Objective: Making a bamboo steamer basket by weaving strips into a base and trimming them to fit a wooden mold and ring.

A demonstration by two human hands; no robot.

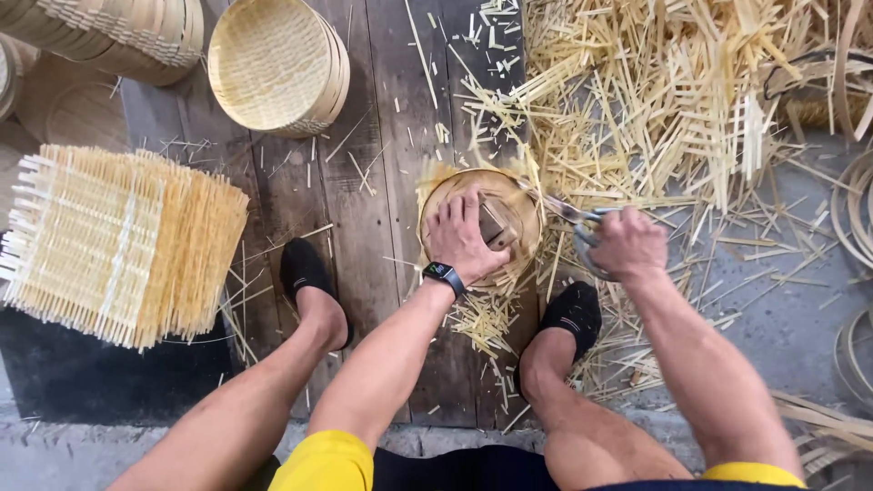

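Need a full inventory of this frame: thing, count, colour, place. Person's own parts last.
round tray: 1, tan bamboo, centre on the planks, under the left hand
block: 1, brown, on the tray by the left hand's fingers
scissors: 1, metal, in the right hand, blades at the tray's right rim
woven mats: 1 stack, pale yellow, left
baskets: 1 stack, tan, top centre; more at top left
offcuts: a heap, pale yellow, top right, spilling down to the feet
hoops: several, tan, right edge
planks: dark wood, under the tray
watch: 1, black, left wrist
shoes: 2, black
left hand: pressing on the tray
right hand: gripping the scissors
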